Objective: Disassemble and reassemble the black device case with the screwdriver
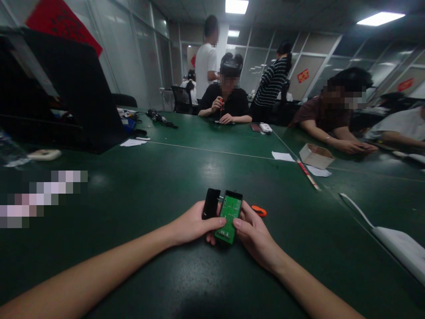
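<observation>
Green circuit board (229,210): held between both hands over the near middle of the green tabletop (149,283), black casing (234,193) showing at the far end, near left edge partly under a thumb
Left hand (189,223): narrow, gripping a black cover (211,204) upright just beside the board, thumb on the board; fingers mostly hidden behind
Right hand (257,235): narrow, holding the board's right side, thumb on its face, other fingers largely out of sight behind
Gap between cover and board: crossed by thin pale strands, too small to make out
Orange-and-black object (259,210): partly hidden behind right hand, perhaps a handle
Strip at left: masked by pixel blocks
Black panel (73,88): cut off by left edge
White corded block (403,248): cut off by right edge
Room to move: broad green surface ahead, as far as the pale seam (212,150)
Red sheet (63,26): dark markings, too blurred to read
</observation>
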`<state>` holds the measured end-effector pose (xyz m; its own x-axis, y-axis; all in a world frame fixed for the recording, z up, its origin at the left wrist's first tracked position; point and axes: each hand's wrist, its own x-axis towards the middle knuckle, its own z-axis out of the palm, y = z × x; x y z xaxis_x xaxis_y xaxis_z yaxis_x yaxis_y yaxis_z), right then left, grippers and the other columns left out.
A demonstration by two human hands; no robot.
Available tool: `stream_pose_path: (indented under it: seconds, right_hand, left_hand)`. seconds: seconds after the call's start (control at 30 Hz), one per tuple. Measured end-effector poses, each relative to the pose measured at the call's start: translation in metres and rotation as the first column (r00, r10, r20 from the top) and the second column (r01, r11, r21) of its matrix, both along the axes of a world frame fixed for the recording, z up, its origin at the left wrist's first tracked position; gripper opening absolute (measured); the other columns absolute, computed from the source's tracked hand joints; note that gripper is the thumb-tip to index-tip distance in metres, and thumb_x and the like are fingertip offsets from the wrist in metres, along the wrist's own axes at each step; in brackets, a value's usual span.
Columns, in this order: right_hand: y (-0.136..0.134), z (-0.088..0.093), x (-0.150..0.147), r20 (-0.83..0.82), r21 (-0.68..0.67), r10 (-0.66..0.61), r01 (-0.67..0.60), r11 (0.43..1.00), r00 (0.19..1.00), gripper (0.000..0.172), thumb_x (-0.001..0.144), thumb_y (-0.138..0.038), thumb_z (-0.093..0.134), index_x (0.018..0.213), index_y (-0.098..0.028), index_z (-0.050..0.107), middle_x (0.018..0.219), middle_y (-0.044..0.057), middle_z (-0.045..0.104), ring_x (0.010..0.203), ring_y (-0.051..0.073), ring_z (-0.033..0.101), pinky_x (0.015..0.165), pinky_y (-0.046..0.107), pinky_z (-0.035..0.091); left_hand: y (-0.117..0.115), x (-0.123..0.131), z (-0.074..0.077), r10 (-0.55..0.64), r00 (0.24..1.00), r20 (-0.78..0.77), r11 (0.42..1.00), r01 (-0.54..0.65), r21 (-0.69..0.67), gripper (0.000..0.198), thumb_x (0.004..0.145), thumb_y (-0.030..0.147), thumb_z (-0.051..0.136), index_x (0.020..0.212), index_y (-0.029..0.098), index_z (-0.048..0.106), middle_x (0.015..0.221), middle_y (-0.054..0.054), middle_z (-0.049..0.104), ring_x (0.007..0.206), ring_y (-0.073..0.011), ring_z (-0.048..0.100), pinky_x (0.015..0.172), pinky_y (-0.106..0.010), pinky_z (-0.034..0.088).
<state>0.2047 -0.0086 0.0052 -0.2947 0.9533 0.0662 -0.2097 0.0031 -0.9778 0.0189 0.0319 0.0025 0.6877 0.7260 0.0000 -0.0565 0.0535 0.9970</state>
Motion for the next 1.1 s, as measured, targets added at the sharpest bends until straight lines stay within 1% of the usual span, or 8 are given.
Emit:
stream_pose_path:
  seconds: [0.13, 0.23, 0.37, 0.5, 0.63, 0.73, 0.9, 1.1]
  right_hand:
    - [0.001, -0.004, 0.002, -0.041, 0.001, 0.015, -0.015, 1.0, 0.999, 0.046, 0.084, -0.036, 0.065, 0.126, -0.025, 0.051, 0.129, 0.01, 0.061, 0.12, 0.028, 0.059, 0.105, 0.047, 0.043]
    - [0.003, -0.007, 0.004, -0.041, 0.021, -0.004, 0.005, 1.0, 0.999, 0.045, 0.085, -0.033, 0.065, 0.127, -0.026, 0.051, 0.131, 0.009, 0.061, 0.121, 0.027, 0.058, 0.109, 0.047, 0.04]
    - [0.004, -0.011, 0.004, -0.003, 0.069, -0.048, 0.048, 0.996, 0.999, 0.052, 0.084, -0.03, 0.065, 0.133, -0.028, 0.046, 0.136, 0.008, 0.058, 0.124, 0.026, 0.057, 0.11, 0.046, 0.038]
    - [0.003, -0.009, 0.003, 0.035, 0.1, -0.1, 0.096, 0.99, 0.994, 0.059, 0.081, -0.028, 0.068, 0.135, -0.027, 0.043, 0.136, 0.009, 0.057, 0.122, 0.026, 0.057, 0.105, 0.045, 0.045]
    - [0.003, -0.006, 0.0, 0.067, 0.091, -0.148, 0.142, 0.986, 0.987, 0.062, 0.077, -0.026, 0.072, 0.133, -0.026, 0.044, 0.135, 0.01, 0.057, 0.117, 0.026, 0.06, 0.099, 0.044, 0.049]
    - [0.005, -0.007, 0.0, 0.091, 0.085, -0.184, 0.176, 0.981, 0.979, 0.06, 0.076, -0.026, 0.072, 0.13, -0.025, 0.046, 0.133, 0.01, 0.059, 0.114, 0.026, 0.062, 0.101, 0.046, 0.048]
    - [0.005, -0.008, -0.001, 0.059, 0.071, -0.193, 0.188, 0.98, 0.98, 0.057, 0.076, -0.027, 0.072, 0.127, -0.023, 0.048, 0.131, 0.01, 0.061, 0.113, 0.026, 0.064, 0.103, 0.047, 0.048]
    - [0.002, -0.002, -0.001, 0.096, 0.075, -0.178, 0.171, 0.982, 0.979, 0.058, 0.073, -0.021, 0.071, 0.127, -0.024, 0.048, 0.134, 0.011, 0.058, 0.112, 0.027, 0.064, 0.091, 0.044, 0.055]
  left_hand:
    - [0.001, -0.001, -0.001, 0.001, 1.0, -0.02, 1.0, 0.0, 0.018, 0.029, 0.088, 0.041, 0.063, 0.093, 0.012, 0.059, 0.065, -0.002, 0.063, 0.049, -0.0098, 0.059, 0.047, -0.019, 0.045]
    - [0.001, 0.0, -0.002, 0.053, 0.997, -0.052, 0.998, -0.051, 0.027, 0.031, 0.088, 0.043, 0.063, 0.087, 0.014, 0.054, 0.058, 0.002, 0.057, 0.043, -0.0083, 0.054, 0.043, -0.017, 0.04]
    - [-0.001, 0.001, -0.003, 0.131, 0.988, -0.081, 0.991, -0.128, 0.04, 0.033, 0.085, 0.044, 0.065, 0.087, 0.016, 0.049, 0.062, 0.002, 0.057, 0.042, -0.0085, 0.055, 0.041, -0.017, 0.041]
    - [-0.003, 0.003, -0.003, 0.182, 0.979, -0.091, 0.982, -0.177, 0.062, 0.032, 0.082, 0.04, 0.068, 0.088, 0.016, 0.049, 0.071, 0.001, 0.059, 0.046, -0.0087, 0.058, 0.043, -0.019, 0.046]
    - [-0.002, 0.005, -0.004, 0.241, 0.97, -0.033, 0.968, -0.237, 0.087, 0.032, 0.08, 0.037, 0.071, 0.087, 0.017, 0.047, 0.072, 0.004, 0.055, 0.047, -0.0073, 0.056, 0.045, -0.02, 0.048]
    - [-0.002, 0.005, -0.004, 0.251, 0.967, -0.038, 0.964, -0.247, 0.095, 0.031, 0.081, 0.037, 0.07, 0.087, 0.017, 0.047, 0.071, 0.005, 0.053, 0.045, -0.0067, 0.055, 0.044, -0.019, 0.046]
    - [-0.001, 0.001, -0.004, 0.232, 0.972, -0.031, 0.97, -0.229, 0.086, 0.028, 0.081, 0.031, 0.069, 0.092, 0.017, 0.047, 0.084, 0.002, 0.057, 0.048, -0.0059, 0.058, 0.045, -0.019, 0.044]
    - [0.0, 0.001, -0.006, 0.217, 0.972, -0.086, 0.965, -0.201, 0.167, 0.027, 0.08, 0.029, 0.069, 0.091, 0.017, 0.047, 0.071, 0.004, 0.057, 0.048, -0.0088, 0.057, 0.049, -0.022, 0.047]
